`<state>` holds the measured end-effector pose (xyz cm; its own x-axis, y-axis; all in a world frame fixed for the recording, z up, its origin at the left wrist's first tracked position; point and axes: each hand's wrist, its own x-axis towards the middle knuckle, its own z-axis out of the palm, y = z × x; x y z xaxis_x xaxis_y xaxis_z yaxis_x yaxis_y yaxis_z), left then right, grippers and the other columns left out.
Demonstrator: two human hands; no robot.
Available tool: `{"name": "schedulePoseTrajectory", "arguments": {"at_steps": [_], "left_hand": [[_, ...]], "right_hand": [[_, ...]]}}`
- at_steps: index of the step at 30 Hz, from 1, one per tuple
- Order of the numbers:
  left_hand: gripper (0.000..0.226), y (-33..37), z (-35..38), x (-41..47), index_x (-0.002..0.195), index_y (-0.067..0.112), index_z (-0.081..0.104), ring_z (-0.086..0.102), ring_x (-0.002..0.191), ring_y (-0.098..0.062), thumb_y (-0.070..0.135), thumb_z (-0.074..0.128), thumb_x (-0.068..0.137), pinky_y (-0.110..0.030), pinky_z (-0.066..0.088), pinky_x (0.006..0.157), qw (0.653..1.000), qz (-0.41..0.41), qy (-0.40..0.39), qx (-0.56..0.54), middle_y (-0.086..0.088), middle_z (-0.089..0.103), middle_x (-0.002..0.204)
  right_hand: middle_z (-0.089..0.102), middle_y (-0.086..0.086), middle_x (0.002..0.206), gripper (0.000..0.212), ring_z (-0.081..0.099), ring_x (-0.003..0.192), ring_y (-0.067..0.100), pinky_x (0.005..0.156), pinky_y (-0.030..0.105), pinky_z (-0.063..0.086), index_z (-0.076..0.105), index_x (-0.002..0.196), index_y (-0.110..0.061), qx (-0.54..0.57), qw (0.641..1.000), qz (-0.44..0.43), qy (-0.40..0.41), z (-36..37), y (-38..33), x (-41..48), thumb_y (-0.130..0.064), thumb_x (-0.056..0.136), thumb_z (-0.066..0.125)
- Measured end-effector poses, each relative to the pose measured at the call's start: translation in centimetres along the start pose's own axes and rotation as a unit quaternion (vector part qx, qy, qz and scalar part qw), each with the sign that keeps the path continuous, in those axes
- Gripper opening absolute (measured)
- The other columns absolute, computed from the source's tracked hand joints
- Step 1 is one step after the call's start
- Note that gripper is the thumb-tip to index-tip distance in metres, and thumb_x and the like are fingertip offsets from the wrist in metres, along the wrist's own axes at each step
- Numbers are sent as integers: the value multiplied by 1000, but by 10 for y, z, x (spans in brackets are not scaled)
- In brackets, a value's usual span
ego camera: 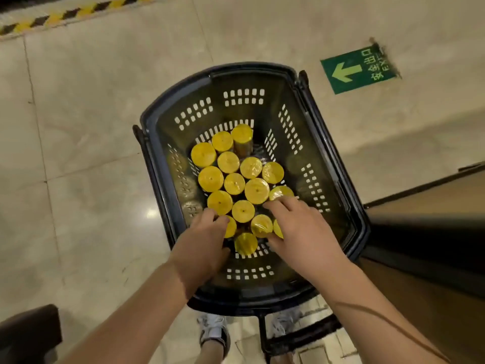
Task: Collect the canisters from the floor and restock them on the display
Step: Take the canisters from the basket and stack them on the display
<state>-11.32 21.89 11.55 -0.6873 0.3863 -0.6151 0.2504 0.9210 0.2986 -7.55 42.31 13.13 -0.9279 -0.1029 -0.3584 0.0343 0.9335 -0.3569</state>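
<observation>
A dark plastic shopping basket (341, 179) stands on the tiled floor below me. Several canisters with yellow lids (256, 191) stand upright in it, packed close together. My left hand (203, 244) reaches into the near left of the basket, its fingers curled over a yellow-lidded canister (231, 227) whose body is hidden. My right hand (301, 229) lies over the canisters at the near right, fingers spread across a lid (279, 193) and thumb beside another lid (261, 225). Whether it grips one cannot be made out.
A brown wooden counter or display edge (433, 222) runs along the right. A green exit sign sticker (358, 70) lies on the floor beyond the basket. Black-and-yellow hazard tape (65, 14) crosses the top left. My shoes (214, 334) show below the basket.
</observation>
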Motion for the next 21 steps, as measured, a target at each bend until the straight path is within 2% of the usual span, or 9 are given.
{"name": "schedulePoseTrajectory", "arguments": {"at_steps": [4,10,12,15,18,21], "left_hand": [[58,-3,42,51,140,22,38,40,128,-31,27,69,91,-44,52,94,996,-47,-63,53,-7,32,140],[51,4,87,100,141,18,35,43,127,-38,10,58,96,-44,49,91,982,-113,-120,90,-18,24,146],[49,4,98,111,139,18,35,47,123,-39,7,57,95,-43,49,85,980,-125,-128,89,-19,24,144],[53,6,110,120,135,20,32,50,116,-39,5,60,93,-41,49,79,981,-130,-109,96,-19,24,141],[56,5,121,124,138,16,28,48,121,-38,10,62,93,-43,51,90,979,-140,-71,132,-18,23,145],[56,-1,131,127,137,13,27,50,121,-35,13,63,93,-41,51,93,976,-131,-40,170,-18,24,145]], "right_hand": [[59,2,120,52,60,107,28,83,41,48,59,129,-21,12,1000,11,-20,46,18,9,-27,81,75],[50,0,132,51,54,117,25,94,41,48,47,139,-25,40,995,50,-78,74,31,14,-32,91,64],[48,0,134,52,52,121,25,98,42,48,45,141,-25,42,993,53,-100,76,34,15,-32,92,62],[44,0,140,54,49,126,24,102,42,46,42,142,-25,43,990,53,-126,76,40,18,-33,93,63],[43,0,142,56,47,128,24,103,41,45,40,144,-25,36,987,56,-145,77,48,22,-34,94,63],[44,0,139,56,48,126,24,102,40,44,40,143,-26,36,987,60,-145,79,54,28,-33,93,62]]}}
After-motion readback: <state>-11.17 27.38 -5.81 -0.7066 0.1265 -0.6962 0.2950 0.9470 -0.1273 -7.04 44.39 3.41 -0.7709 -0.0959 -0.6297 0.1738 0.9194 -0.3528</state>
